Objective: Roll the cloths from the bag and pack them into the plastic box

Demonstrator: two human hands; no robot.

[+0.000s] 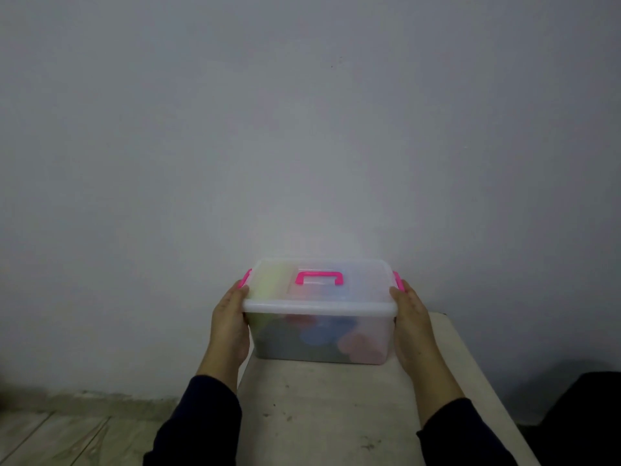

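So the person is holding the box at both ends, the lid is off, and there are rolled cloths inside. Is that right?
Not quite: the lid is on, not off. The head view shows it closed over the box, its pink handle on top. The rest holds: the left hand and right hand are at the box's two ends, and colored rolled cloths show through its clear wall.

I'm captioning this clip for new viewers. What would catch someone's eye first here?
The translucent plastic box at the far end of the pale table, its lid on, with a bright pink handle on top and pink latches at both ends. The left hand and right hand rest flat against its ends. Blurred rolled cloths in pink, blue and green show through the wall.
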